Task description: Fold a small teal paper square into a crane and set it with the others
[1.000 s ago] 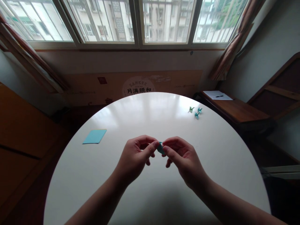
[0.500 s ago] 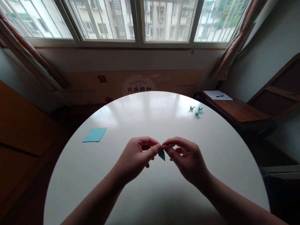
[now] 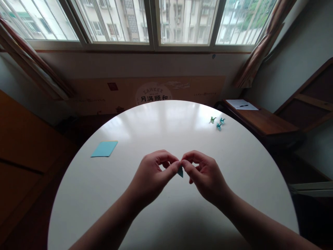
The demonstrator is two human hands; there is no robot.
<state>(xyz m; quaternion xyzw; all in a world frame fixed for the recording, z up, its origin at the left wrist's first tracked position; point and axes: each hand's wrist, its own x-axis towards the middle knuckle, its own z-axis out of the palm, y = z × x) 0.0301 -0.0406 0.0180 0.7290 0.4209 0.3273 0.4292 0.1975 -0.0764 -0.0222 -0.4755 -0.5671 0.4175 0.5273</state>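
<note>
A small folded piece of teal origami paper (image 3: 180, 171) is pinched above the table, its pointed end hanging downward. My left hand (image 3: 159, 169) grips it from the left between thumb and forefinger. From the right, my right hand (image 3: 201, 171) pinches its upper part, thumb and forefinger closed at the top. The fingertips of both hands nearly meet, and they hide most of the paper's upper part.
The round white table (image 3: 156, 135) bears a stack of light blue square paper (image 3: 104, 149) at left. Three small folded paper cranes, including a green one (image 3: 212, 120) and a blue one (image 3: 219, 127), stand at far right. Beyond is a wooden side table (image 3: 270, 121) with a paper sheet (image 3: 239, 104) and pen.
My right hand has shifted slightly left, closer to my left hand. Less of the folded paper shows below the fingers.
</note>
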